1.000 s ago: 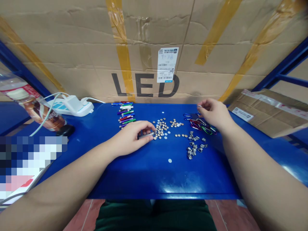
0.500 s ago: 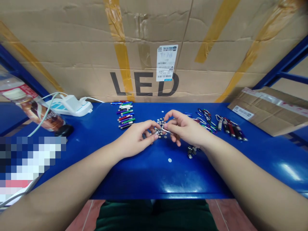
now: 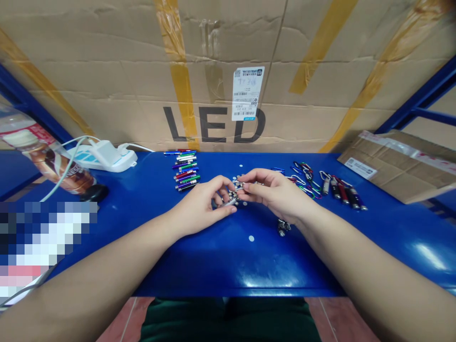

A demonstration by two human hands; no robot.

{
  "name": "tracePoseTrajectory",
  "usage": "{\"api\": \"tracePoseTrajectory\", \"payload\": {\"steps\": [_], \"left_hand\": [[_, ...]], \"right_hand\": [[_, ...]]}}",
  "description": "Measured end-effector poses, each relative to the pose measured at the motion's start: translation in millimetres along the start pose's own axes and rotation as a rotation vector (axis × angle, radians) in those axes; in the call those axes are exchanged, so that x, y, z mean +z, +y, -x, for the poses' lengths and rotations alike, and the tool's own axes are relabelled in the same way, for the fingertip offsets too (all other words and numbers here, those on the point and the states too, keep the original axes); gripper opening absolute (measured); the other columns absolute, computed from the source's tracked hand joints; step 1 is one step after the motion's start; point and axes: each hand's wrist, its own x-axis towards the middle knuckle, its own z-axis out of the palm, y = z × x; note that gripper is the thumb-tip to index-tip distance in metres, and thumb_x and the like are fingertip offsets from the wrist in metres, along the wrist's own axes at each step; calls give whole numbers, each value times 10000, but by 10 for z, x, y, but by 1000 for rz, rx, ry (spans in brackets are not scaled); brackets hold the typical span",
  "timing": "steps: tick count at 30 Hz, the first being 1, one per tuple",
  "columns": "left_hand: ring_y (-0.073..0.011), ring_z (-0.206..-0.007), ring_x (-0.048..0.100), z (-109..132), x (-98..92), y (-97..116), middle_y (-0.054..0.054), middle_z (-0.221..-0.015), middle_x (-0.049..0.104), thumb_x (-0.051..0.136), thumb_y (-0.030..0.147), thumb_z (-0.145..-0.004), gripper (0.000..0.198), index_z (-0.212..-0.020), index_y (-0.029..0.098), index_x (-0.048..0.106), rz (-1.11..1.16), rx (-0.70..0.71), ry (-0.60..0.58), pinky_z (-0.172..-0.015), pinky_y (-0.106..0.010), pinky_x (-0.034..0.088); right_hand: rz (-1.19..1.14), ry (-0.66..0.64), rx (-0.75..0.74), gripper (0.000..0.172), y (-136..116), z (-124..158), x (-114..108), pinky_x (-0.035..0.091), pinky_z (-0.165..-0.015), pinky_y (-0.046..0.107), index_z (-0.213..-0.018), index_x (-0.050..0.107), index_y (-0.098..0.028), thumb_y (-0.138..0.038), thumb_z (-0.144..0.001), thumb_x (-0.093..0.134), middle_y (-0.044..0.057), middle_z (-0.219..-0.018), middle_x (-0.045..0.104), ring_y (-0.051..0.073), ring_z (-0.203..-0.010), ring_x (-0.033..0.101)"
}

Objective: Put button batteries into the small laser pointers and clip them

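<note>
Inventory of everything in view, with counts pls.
blue metal bench: one, blue, under all the small parts
mini flashlight bodies: about a dozen, mixed colours, stacked far left on bench
button cells: many, silver, heaped between hands
carabiners: several, mixed colours, right of hands
keychain flashlights: about five, dark with coloured bands, row at right
metal clasps: small heap, silver, below right hand
cardboard box: one, tan, yellow tape, printed LED, behind bench
cardboard parcel: one, brown, far right
plastic drink bottle: one, clear, brown label, far left
power strip: one, white and blue, left
computer mouse: one, black, by bottle
left hand: one, holds small silver tube
right hand: one, pinches small metal piece
</note>
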Motion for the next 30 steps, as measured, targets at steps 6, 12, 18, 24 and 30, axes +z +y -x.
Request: {"api": "tracePoseTrajectory", "payload": {"steps": [6,12,18,24,30], "left_hand": [[-119,-693,616,2,12,-28,20,-898,634,764,296,-882,543,-1358,247,506,-53,37,26,-594,-229,498],[-163,-805,643,-13,-14,-49,-33,-912,645,684,281,-942,354,-1285,194,675,-244,131,163,-715,-291,533],[-170,-786,637,-12,-35,-18,-35,-882,639,702,301,-922,325,-1224,182,714,-272,136,233,-733,-303,554],[-162,-755,629,-16,-10,-25,-31,-890,656,700,292,-922,409,-1314,184,655,-277,146,238,-732,-307,559],[-160,-750,630,-9,-8,-32,-28,-875,647,696,279,-926,399,-1312,179,663,-285,162,246,-683,-283,544]], "right_hand": [[53,20,27,329,0,27,2,641,-713,260,-918,744,-174,-226,-649,927,10,-735,755,138,-696,740],[196,2,-22,316,76,24,-8,621,-697,271,-932,730,-169,-281,-684,891,1,-674,737,140,-652,720],[173,94,-100,336,112,-13,7,635,-709,313,-930,742,-176,-344,-690,906,18,-710,749,165,-674,732],[135,130,-155,351,101,-5,67,646,-779,334,-949,756,-191,-407,-711,897,27,-779,768,168,-723,745],[115,60,-142,399,147,-12,97,644,-672,304,-858,664,-199,-451,-680,917,0,-730,742,153,-649,732]]}}
